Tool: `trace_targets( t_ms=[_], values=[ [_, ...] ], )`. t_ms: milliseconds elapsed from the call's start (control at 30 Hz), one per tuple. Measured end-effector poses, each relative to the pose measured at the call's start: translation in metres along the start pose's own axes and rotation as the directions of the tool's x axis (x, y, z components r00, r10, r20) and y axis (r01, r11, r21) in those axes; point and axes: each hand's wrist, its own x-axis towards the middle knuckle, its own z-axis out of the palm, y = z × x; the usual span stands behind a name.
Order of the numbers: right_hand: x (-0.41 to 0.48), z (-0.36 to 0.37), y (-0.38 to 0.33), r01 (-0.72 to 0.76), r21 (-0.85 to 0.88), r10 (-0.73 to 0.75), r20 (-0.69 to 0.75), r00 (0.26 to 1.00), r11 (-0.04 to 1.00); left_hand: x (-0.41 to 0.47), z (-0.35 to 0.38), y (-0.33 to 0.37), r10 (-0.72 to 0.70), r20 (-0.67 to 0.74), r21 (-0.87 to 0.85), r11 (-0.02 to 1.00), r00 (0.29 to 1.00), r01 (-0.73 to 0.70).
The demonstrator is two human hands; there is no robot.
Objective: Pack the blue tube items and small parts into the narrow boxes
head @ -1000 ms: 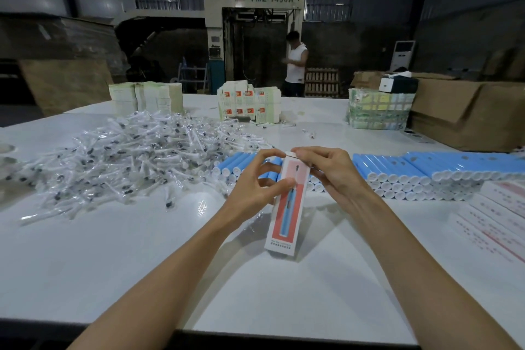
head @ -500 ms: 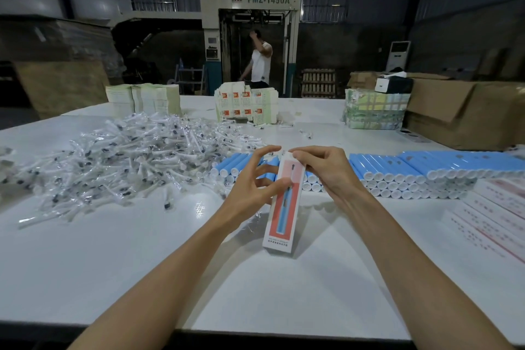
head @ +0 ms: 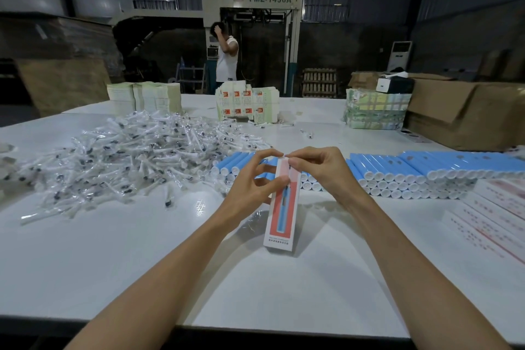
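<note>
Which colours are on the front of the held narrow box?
The narrow box is white, with a red panel showing a blue tube; the head view shows it.

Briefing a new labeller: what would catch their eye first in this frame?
Centre frame, a narrow box is held roughly upright over the table: the left hand grips its side and the right hand pinches its top end. Behind it a row of blue tubes runs off right, and a big heap of bagged small parts sprawls left.
</note>
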Motion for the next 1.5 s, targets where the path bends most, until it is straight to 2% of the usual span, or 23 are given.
trace_targets(
  t_ms=[167,267,367,467,600,667,733,867,967,1067,1167,1300,1400,1500],
  values=[
    [-0.002,0.003,0.003,0.001,-0.002,-0.001,-0.009,1.0,1.0,0.002,0.001,-0.003,-0.014,-0.014,-0.002,1.0,1.0,0.014],
    [-0.003,0.02,0.006,-0.014,-0.192,-0.005,-0.097,0.995,0.981,0.003,0.005,-0.006,-0.034,-0.07,-0.032,0.999,0.997,0.032],
    [-0.008,0.039,0.006,-0.066,-0.344,0.019,-0.137,0.99,0.937,0.006,0.007,-0.009,-0.056,-0.193,-0.068,0.997,0.98,0.044],
    [-0.015,0.048,0.002,-0.054,-0.458,0.026,-0.068,0.997,0.887,0.008,0.002,-0.011,-0.077,-0.326,-0.115,0.993,0.942,0.041],
    [-0.028,0.053,0.001,0.07,-0.643,0.014,0.124,0.992,0.763,0.008,0.002,-0.013,-0.104,-0.376,-0.221,0.975,0.921,0.019],
    [-0.034,0.049,0.001,0.11,-0.679,-0.034,0.125,0.992,0.726,0.007,0.006,-0.015,-0.099,-0.338,-0.246,0.969,0.936,0.013],
    [-0.042,0.037,-0.001,0.074,-0.695,-0.054,0.051,0.997,0.715,0.005,0.013,-0.014,-0.069,-0.26,-0.228,0.974,0.963,0.008],
    [-0.063,-0.007,-0.006,-0.055,-0.78,-0.039,-0.102,0.994,0.624,-0.002,0.037,-0.01,0.011,-0.108,0.067,0.998,0.994,-0.004],
    [-0.081,-0.059,-0.018,-0.18,-0.81,-0.037,-0.241,0.97,0.558,-0.007,0.057,-0.005,0.121,0.056,0.249,0.96,0.991,-0.131],
    [-0.1,-0.13,-0.038,-0.31,-0.849,-0.082,-0.378,0.922,0.427,-0.014,0.067,-0.003,0.232,0.213,0.355,0.887,0.949,-0.296],
    [-0.121,-0.199,-0.057,-0.395,-0.876,-0.118,-0.439,0.891,0.276,-0.02,0.07,-0.008,0.26,0.251,0.453,0.82,0.932,-0.351],
    [-0.145,-0.263,-0.073,-0.494,-0.864,-0.065,-0.501,0.863,0.097,-0.023,0.064,-0.017,0.219,0.273,0.511,0.792,0.937,-0.335],
    [-0.158,-0.285,-0.079,-0.552,-0.834,-0.032,-0.552,0.833,0.019,-0.022,0.06,-0.02,0.219,0.265,0.515,0.791,0.939,-0.33],
    [-0.169,-0.294,-0.078,-0.545,-0.836,-0.008,-0.546,0.838,-0.056,-0.02,0.059,-0.022,0.237,0.25,0.522,0.783,0.939,-0.337]
  ],
)
